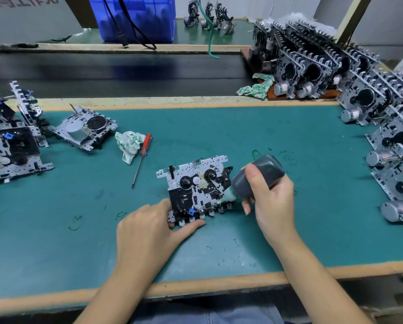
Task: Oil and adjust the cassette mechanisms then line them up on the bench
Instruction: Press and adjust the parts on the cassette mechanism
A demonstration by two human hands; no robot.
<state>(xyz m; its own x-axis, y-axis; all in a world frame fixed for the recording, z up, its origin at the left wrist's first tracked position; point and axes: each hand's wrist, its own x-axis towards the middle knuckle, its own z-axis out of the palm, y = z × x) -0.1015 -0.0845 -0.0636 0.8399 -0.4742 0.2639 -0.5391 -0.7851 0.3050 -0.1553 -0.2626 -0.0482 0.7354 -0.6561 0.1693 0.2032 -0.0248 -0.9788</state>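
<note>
The silver-and-black stamped-metal cassette mechanism [197, 188] lies flat on the green bench mat [277, 136], gears and white reel hub facing up, a small blue tab near its front edge. The left hand [149, 230] pinches its near-left corner, thumb along the front tabs. The right hand [269, 199] is wrapped around a dark grey squeeze bottle [257, 177] (green nozzle tipped down, touching the mechanism's right side). Plenty of bare mat beyond and right of that hand. Left of the left hand: one red-handled screwdriver [142, 157], one crumpled white-green rag [129, 145].
</note>
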